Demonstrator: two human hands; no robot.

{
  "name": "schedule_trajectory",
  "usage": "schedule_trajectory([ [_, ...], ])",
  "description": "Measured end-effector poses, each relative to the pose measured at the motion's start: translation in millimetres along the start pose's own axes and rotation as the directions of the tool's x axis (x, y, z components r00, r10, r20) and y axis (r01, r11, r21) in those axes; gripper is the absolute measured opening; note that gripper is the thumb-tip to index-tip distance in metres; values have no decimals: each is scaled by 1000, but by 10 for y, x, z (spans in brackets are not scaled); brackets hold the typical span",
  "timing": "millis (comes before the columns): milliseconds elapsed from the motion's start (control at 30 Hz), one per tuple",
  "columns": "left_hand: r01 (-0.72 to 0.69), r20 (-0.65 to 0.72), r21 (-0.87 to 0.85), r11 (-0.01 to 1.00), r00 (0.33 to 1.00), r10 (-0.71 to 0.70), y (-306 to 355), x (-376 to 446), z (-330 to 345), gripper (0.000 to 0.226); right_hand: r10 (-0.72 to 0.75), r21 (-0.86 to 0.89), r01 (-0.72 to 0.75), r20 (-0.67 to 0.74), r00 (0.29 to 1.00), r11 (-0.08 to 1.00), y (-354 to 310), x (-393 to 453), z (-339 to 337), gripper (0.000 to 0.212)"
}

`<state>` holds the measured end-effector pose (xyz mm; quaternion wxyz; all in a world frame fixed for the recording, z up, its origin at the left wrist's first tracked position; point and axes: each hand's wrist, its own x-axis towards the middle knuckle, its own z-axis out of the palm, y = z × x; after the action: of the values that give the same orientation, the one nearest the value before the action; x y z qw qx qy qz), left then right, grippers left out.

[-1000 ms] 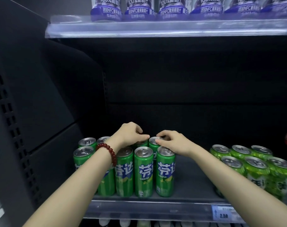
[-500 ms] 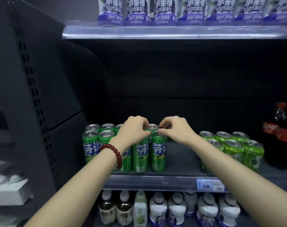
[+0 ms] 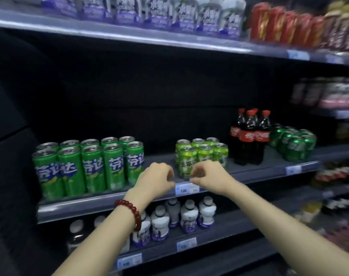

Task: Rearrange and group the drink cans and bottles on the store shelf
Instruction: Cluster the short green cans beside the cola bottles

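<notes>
Before shelf edge (image 3: 101, 204): both hands off tall green cans (image 3: 85, 166), empty.

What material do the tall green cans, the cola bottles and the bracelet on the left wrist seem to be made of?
Tall green cans: probably aluminium, going by the bare silvery lids with pull tabs above glossy printed sides.
Cola bottles: likely clear plastic, with shiny highlights over dark liquid, red screw caps and red wrap labels.
Bracelet: round dark red beads, smooth and slightly glossy; wood, stone or resin cannot be told.
</notes>
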<state>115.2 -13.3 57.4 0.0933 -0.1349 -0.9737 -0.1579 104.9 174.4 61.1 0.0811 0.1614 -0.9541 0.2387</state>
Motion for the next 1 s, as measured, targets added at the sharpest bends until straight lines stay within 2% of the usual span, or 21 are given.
schedule_trajectory([
  [300,-145,54,-10,989,988,145,1336,476,639,22,199,-61,-197,31,979,978,1316,-642,-614,26],
  [567,-154,130,-73,985,978,163,2560,1037,1367,20,311,-74,-304,119,943,950,2723,-880,-1232,22],
  [800,-153,160,-75,985,974,163,3050,1452,1718,20,350,-27,-349,144,926,937,3416,-778,-1359,20],
  [1000,-193,144,-110,975,967,208,3191,2000,1959,19,388,-16,-388,91,917,921,3792,-544,-1378,19],
])
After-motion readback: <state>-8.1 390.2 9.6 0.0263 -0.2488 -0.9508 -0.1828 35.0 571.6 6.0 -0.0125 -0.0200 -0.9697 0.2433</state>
